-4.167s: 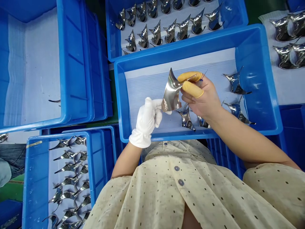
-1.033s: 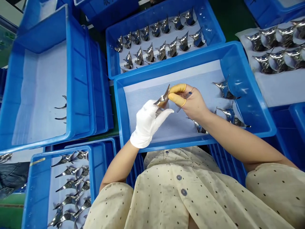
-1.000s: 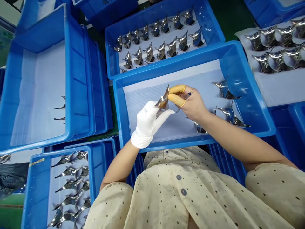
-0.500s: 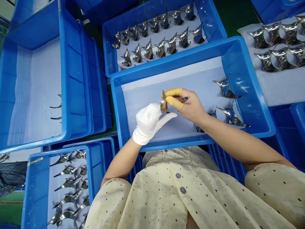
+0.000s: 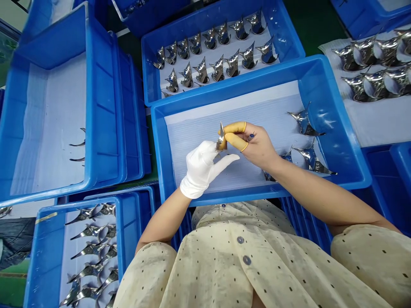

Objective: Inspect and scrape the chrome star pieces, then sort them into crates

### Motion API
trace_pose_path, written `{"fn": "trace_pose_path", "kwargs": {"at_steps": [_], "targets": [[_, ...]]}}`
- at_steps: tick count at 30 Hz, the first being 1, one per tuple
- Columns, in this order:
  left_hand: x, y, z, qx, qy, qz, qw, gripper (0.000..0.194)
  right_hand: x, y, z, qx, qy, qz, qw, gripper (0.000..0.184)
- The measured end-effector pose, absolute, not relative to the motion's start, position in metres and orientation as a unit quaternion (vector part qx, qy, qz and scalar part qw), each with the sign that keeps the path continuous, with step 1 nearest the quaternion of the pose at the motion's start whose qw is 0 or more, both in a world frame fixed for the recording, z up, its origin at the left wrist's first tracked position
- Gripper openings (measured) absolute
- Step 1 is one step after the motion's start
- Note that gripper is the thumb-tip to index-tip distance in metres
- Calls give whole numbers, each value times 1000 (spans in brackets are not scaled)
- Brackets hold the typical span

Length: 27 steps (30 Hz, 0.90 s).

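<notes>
A small curved piece of polished steel (image 5: 221, 142) stands edge-on between my hands, its sharp tip pointing up. My left hand (image 5: 202, 169), in a white fabric glove, holds its lower part against the fingers. My right hand (image 5: 253, 145) wears yellow finger cots on two fingers, and these pinch the piece from the right. A thin tool with a blue tip (image 5: 251, 137) lies among my right fingers, mostly hidden. Similar steel pieces (image 5: 303, 123) lie on the white liner to the right of my hands.
My hands work above a blue plastic crate (image 5: 257, 72) lined with white foam sheet. Further blue crates (image 5: 221, 13) surround it, holding rows of steel pieces. A white sheet at top right holds more. My cream dotted shirt fills the bottom.
The steel piece has turned from showing its broad face to standing edge-on and sits lower and closer to my gloved hand. Both hands have drawn closer together.
</notes>
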<state>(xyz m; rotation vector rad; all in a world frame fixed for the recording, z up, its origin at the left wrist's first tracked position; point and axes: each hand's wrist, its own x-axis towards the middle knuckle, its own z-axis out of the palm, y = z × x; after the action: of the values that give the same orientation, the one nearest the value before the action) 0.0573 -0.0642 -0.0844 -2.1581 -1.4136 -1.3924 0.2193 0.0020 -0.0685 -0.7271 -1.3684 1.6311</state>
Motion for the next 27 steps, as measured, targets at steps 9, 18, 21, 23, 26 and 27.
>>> {"fn": "trace_pose_path", "kwargs": {"at_steps": [9, 18, 21, 23, 26, 27], "targets": [[51, -64, -93, -716, -515, -469, 47, 29, 224, 3, -77, -332, -593, 559, 475, 26], [50, -64, -94, -712, -500, -490, 43, 17, 225, 5, -77, -300, -613, 546, 485, 31], [50, -65, -95, -711, -497, -493, 67, 18, 224, 5, -76, -306, -601, 565, 476, 31], [50, -66, -94, -709, -494, -497, 76, 21, 223, 4, -76, -304, -588, 581, 473, 32], [48, -69, -89, -698, -515, -496, 29, 31, 223, 4, -75, -305, -575, 595, 471, 36], [48, -70, -87, -687, -533, -494, -17, 37, 224, 4, -76, -307, -574, 596, 470, 37]]}}
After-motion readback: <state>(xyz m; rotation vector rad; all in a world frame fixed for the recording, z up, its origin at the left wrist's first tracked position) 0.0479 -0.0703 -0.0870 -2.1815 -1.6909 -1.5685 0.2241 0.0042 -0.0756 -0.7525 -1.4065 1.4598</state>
